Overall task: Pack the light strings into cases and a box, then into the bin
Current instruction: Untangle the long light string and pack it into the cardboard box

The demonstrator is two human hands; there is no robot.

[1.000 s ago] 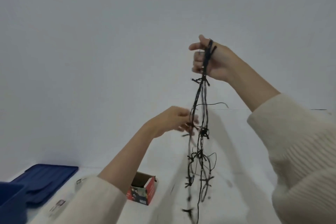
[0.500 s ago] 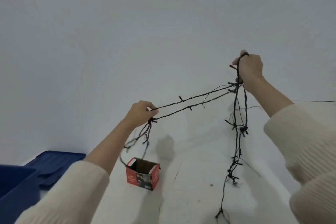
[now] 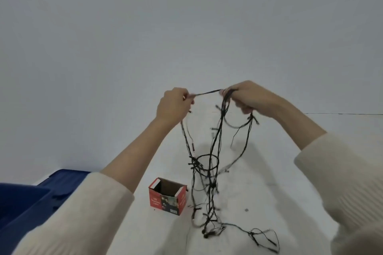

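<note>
One blue bin (image 3: 20, 209) is seen at the left, one light string (image 3: 209, 182) is hung over the table (image 3: 290, 192) with its tail trailing there, and one open red box (image 3: 167, 197) is just beside it. Gathering is judged to be in hand: a strand is pinched by the left hand (image 3: 174, 103) and loops are gripped by the right hand (image 3: 246, 97). Next, the slack must be looped up compactly.

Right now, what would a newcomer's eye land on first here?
A tangled black light string hangs mid-frame, a short stretch pulled taut between the left hand and right hand, its tail pooling on the white table. Left of it stands an open red box, with a blue bin at the far left edge.
</note>
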